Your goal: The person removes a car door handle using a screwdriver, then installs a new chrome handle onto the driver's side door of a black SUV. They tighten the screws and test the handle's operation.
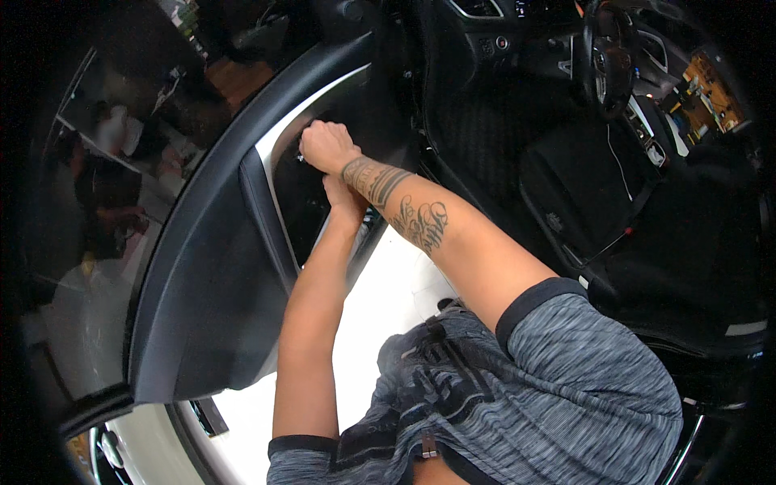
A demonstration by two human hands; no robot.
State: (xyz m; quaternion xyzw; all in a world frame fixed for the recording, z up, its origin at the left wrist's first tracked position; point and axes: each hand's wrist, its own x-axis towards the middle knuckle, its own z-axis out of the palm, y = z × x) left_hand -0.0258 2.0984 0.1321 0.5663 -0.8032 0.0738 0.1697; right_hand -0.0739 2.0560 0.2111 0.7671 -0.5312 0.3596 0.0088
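An open car door with a dark inner panel (202, 323) stands on my left. A silver trim strip (279, 133) curves along it, and a black padded armrest (265, 222) lies below. My right hand (327, 145) is closed against the door in front of the trim; what its fingers hold, if anything, is hidden. Just below it, my left hand (344, 200) reaches up under the right wrist. The right forearm crosses over it, and its fingers are mostly hidden.
To the right is the car's cabin with black seats (582, 178), a steering wheel (606, 61) and a dashboard button (501, 42). A white cable (618, 162) lies on a seat. The dark door window (105, 210) reflects the surroundings. Bright white floor (396, 279) shows beneath my arms.
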